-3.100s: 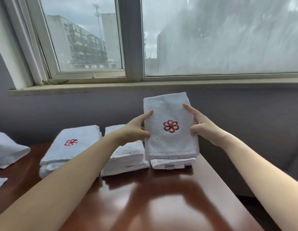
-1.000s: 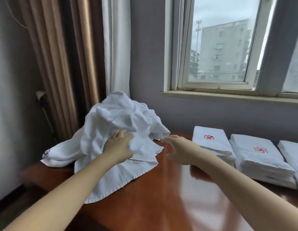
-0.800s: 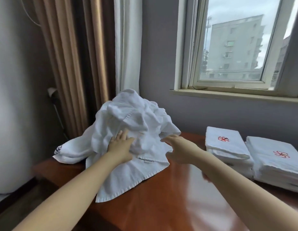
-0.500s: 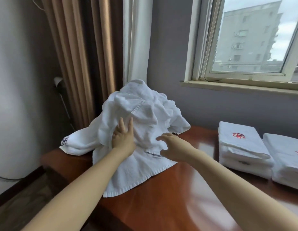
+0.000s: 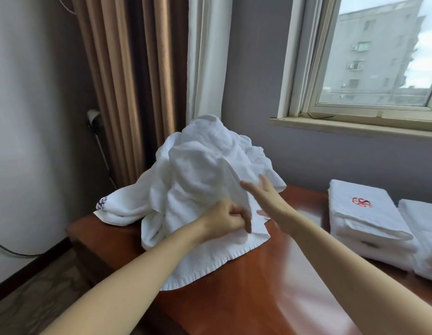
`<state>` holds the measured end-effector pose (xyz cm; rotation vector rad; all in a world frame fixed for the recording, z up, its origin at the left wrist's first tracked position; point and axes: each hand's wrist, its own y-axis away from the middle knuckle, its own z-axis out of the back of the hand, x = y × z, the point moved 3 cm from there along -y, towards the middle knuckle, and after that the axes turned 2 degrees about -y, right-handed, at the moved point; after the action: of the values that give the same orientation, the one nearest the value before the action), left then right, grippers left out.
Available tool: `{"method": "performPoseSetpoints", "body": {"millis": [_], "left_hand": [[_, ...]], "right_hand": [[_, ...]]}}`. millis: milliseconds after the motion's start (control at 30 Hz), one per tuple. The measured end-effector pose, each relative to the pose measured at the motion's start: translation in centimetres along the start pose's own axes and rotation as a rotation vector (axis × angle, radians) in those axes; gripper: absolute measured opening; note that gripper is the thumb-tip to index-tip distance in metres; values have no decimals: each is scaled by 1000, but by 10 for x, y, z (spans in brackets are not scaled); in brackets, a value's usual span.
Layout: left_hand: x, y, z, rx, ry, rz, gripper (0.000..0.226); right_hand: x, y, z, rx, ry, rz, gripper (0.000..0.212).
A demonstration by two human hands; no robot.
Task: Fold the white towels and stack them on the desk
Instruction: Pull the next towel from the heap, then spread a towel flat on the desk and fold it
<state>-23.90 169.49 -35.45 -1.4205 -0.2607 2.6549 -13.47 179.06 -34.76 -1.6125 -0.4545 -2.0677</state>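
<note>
A heap of crumpled white towels (image 5: 200, 170) lies on the left end of the reddish wooden desk (image 5: 253, 286). My left hand (image 5: 225, 220) pinches a fold of the top towel low on the heap's front. My right hand (image 5: 268, 199) is beside it with straight fingers against the same fold. At the right of the desk stands a stack of folded white towels (image 5: 365, 221) with a red flower emblem on top. A second folded stack (image 5: 425, 233) is cut off by the right edge.
Brown and white curtains (image 5: 147, 68) hang behind the heap. A window sill (image 5: 355, 125) runs along the grey wall at the right. The desk's left edge drops to a wooden floor (image 5: 40, 298). A cable runs down the left wall.
My left hand went from lying flat on the heap to pinching a towel fold lower down. My right hand moved up to the fold. The view shifted left since the folded towel was set down.
</note>
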Motion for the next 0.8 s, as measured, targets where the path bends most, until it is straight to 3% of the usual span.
{"method": "performPoseSetpoints", "body": {"millis": [100, 167, 300, 367, 433, 467, 533, 600, 633, 700, 800], "left_hand": [[-18, 11, -25, 263, -38, -73, 33], [-24, 15, -33, 300, -99, -99, 35], [-29, 20, -30, 191, -64, -54, 34], [-28, 18, -24, 4, -138, -49, 26], [-23, 14, -15, -207, -444, -76, 25], [-17, 11, -12, -236, -653, -55, 36], [4, 8, -3, -134, -1082, 168, 65], [20, 14, 9, -76, -1308, 430, 60], [24, 19, 14, -81, -1333, 487, 47], [26, 25, 18, -84, -1227, 435, 28], [13, 28, -2, -26, -774, 243, 27]], "right_hand": [[-4, 8, 7, 111, -139, -137, 92], [-3, 17, 12, 194, -69, -120, 69], [-4, 37, 37, 121, 135, -39, 50], [-8, 47, 45, 87, 191, -42, 42], [-17, 59, 40, 156, 238, -89, 39], [-23, 65, 34, 201, 271, -116, 40], [-35, 76, 20, 260, 330, -140, 44], [-43, 85, 12, 243, 345, -135, 49], [-45, 88, 11, 224, 326, -131, 51], [-45, 93, 18, 188, 259, -98, 55], [-41, 102, 34, 169, 185, -40, 78]]}}
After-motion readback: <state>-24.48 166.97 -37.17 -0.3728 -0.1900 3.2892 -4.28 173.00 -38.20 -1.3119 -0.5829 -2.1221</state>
